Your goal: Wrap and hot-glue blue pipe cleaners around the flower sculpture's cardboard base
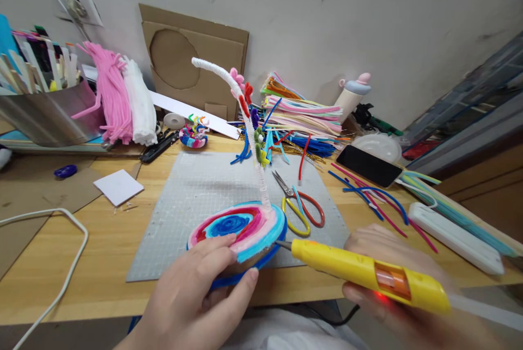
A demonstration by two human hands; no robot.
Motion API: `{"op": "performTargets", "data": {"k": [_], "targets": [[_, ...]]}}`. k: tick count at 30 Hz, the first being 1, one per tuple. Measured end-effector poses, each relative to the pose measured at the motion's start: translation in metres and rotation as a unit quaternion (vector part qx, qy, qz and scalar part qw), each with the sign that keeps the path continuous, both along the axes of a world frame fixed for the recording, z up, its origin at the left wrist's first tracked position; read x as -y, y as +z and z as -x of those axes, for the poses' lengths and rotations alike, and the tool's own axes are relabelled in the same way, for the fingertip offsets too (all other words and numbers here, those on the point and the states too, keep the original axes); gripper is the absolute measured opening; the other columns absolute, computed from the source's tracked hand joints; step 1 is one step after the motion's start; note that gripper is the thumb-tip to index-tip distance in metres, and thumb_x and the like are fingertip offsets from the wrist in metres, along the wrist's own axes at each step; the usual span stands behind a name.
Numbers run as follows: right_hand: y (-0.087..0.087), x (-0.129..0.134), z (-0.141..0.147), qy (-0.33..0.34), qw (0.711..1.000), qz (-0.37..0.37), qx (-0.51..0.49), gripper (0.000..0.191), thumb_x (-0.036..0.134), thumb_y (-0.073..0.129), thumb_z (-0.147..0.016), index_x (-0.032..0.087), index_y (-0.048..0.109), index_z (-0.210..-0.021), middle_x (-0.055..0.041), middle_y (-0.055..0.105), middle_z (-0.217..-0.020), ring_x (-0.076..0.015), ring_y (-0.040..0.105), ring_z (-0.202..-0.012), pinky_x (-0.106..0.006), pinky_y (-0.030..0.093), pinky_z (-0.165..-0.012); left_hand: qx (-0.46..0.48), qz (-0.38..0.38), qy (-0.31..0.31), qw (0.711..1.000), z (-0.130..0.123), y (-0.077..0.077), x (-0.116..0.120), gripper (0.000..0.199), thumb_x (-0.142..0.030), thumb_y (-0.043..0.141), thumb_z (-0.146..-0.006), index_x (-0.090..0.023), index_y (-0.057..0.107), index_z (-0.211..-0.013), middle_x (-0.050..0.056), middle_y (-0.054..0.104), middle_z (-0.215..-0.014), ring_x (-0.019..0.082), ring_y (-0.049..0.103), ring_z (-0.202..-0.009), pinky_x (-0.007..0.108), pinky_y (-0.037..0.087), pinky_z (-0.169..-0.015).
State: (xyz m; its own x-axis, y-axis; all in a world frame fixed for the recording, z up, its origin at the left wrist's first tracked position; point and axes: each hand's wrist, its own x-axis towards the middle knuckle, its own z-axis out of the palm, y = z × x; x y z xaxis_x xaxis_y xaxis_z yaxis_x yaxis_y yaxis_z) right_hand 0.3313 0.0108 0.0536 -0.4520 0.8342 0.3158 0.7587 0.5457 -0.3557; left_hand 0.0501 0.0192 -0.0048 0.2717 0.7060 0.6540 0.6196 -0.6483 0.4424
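Note:
My left hand [204, 279] grips the near edge of a round base [253, 230] covered in coiled pipe cleaners in blue, pink, red and light blue. A blue strip runs along its rim. From the base's far side rises a curved white wrapped stem [251, 137] carrying small pink, red, purple, green and yellow shapes. In my right hand [392, 279] is a yellow hot glue gun [347, 263], with a glue stick [486, 312] coming out of its back. Its nozzle tip is at the base's right edge; whether it touches is hard to tell. My right fingers are partly hidden.
Scissors [298, 203] lie on the grey cutting mat [171, 203]. Behind are bundled pipe cleaners [298, 110], a cardboard sheet [196, 61] and a metal container [53, 110] of sticks and pens. A phone [370, 166] and a white power strip [453, 235] lie right; a white cable [75, 274] crosses left.

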Motion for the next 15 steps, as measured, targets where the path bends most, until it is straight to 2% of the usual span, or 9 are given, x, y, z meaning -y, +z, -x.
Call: {"op": "performTargets", "data": {"k": [10, 15], "targets": [[-0.002, -0.003, -0.002, -0.003, 0.999, -0.037, 0.015, 0.037, 0.041, 0.049, -0.098, 0.024, 0.046, -0.066, 0.004, 0.055, -0.056, -0.0145, 0.052, -0.049, -0.028, 0.036, -0.052, -0.004, -0.005, 0.003, 1.0, -0.001, -0.002, 0.0, 0.021, -0.028, 0.065, -0.088, -0.024, 0.056, -0.106, 0.002, 0.077, -0.095, 0.017, 0.076, -0.087, 0.023, 0.062, -0.08], [-0.009, 0.0, -0.007, -0.006, 1.0, -0.003, 0.0, 0.033, 0.039, 0.051, -0.098, 0.024, 0.046, -0.069, 0.0035, 0.054, -0.06, -0.0154, 0.051, -0.052, -0.029, 0.034, -0.054, -0.008, -0.008, 0.001, 1.0, -0.001, 0.002, 0.0, 0.02, -0.027, 0.064, -0.089, -0.023, 0.056, -0.106, 0.002, 0.077, -0.095, 0.016, 0.076, -0.087, 0.022, 0.061, -0.08]]}}
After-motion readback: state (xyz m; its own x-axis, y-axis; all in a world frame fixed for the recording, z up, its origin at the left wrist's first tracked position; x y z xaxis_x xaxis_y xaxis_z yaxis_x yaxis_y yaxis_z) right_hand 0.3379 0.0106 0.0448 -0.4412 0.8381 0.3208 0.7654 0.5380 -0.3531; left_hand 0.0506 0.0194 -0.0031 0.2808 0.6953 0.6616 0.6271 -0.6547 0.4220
